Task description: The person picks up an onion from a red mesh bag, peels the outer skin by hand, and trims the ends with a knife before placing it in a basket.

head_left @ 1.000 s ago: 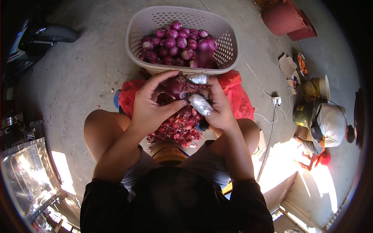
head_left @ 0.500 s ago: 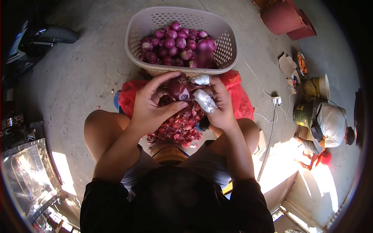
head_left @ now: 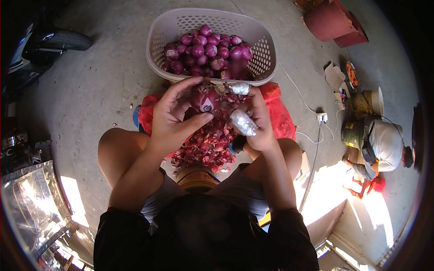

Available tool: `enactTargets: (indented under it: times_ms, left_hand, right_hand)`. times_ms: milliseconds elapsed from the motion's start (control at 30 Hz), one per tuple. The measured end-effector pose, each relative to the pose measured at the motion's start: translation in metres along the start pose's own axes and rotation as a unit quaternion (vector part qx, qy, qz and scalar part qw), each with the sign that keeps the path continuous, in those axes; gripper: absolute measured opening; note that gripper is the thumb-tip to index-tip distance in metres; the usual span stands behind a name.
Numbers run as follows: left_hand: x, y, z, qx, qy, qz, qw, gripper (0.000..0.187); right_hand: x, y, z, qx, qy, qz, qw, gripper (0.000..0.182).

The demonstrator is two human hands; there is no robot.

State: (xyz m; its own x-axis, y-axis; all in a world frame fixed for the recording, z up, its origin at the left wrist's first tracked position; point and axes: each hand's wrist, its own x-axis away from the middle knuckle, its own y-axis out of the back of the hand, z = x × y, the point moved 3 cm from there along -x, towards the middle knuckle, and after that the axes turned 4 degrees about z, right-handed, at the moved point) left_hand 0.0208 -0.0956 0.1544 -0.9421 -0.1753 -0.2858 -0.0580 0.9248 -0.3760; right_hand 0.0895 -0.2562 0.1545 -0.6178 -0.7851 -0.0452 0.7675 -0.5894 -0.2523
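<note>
Peeled onions [head_left: 205,47] are held in the basket [head_left: 155,61]; skins [head_left: 205,147] are heaped below. One onion [head_left: 203,95], not fully peeled, is grasped by the left hand [head_left: 169,125]; the right hand [head_left: 261,126]'s grip cannot be determined.

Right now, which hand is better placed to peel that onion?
Probably the right hand: its foil-wrapped thumb and finger stand apart beside the onion, while the left hand grips it.

The round, dark purple-red onion [head_left: 204,96], with its pale, ringed end facing toward the person, is held by the left hand [head_left: 172,118], and many shiny purple onions [head_left: 199,49] lie heaped in the grey perforated plastic basket [head_left: 156,47].
</note>
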Motion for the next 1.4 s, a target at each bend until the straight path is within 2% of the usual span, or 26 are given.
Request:
enactTargets:
  times_ms: [67, 267, 567, 767, 933, 1000, 1067, 1167, 1267, 1400]
  left_hand:
    - [0.0, 0.001, 0.0, -0.028, -0.006, -0.009, 1.0, 0.059]
    - [0.0, -0.002, 0.001, 0.009, 0.017, -0.004, 1.0, 0.06]
    - [0.003, -0.002, 0.006, 0.051, 0.045, -0.011, 0.998, 0.059]
    - [0.001, 0.0, 0.002, 0.098, 0.06, -0.031, 0.993, 0.058]
    - [0.0, 0.003, 0.003, 0.075, 0.057, -0.056, 0.994, 0.056]
    - [0.001, 0.004, 0.005, 0.071, 0.06, -0.066, 0.993, 0.054]
    - [0.001, 0.003, 0.007, 0.075, 0.066, -0.074, 0.992, 0.051]
    - [0.004, 0.0, 0.011, 0.132, 0.103, -0.089, 0.982, 0.048]
    - [0.004, -0.008, 0.009, 0.189, 0.106, -0.089, 0.972, 0.043]
    - [0.004, -0.006, 0.009, 0.222, 0.129, -0.07, 0.964, 0.039]
  right_hand:
    - [0.0, -0.002, -0.001, 0.079, 0.013, 0.003, 0.997, 0.046]
    - [-0.002, -0.002, -0.013, 0.165, 0.039, -0.026, 0.985, 0.047]
    - [-0.007, -0.011, -0.002, 0.112, 0.097, -0.035, 0.988, 0.036]
    - [-0.003, 0.004, -0.002, 0.033, 0.071, -0.063, 0.995, 0.033]
    - [-0.001, 0.001, 0.005, 0.103, 0.076, -0.026, 0.991, 0.049]
    - [0.003, -0.002, -0.001, 0.132, 0.026, -0.004, 0.991, 0.062]
    - [0.0, -0.006, 0.002, 0.279, 0.13, 0.038, 0.951, 0.065]
    - [-0.003, -0.009, -0.011, 0.26, 0.096, -0.006, 0.961, 0.064]
    - [-0.004, -0.007, -0.02, 0.266, 0.126, -0.003, 0.956, 0.06]
    - [-0.005, -0.009, -0.021, 0.227, 0.119, -0.008, 0.967, 0.052]
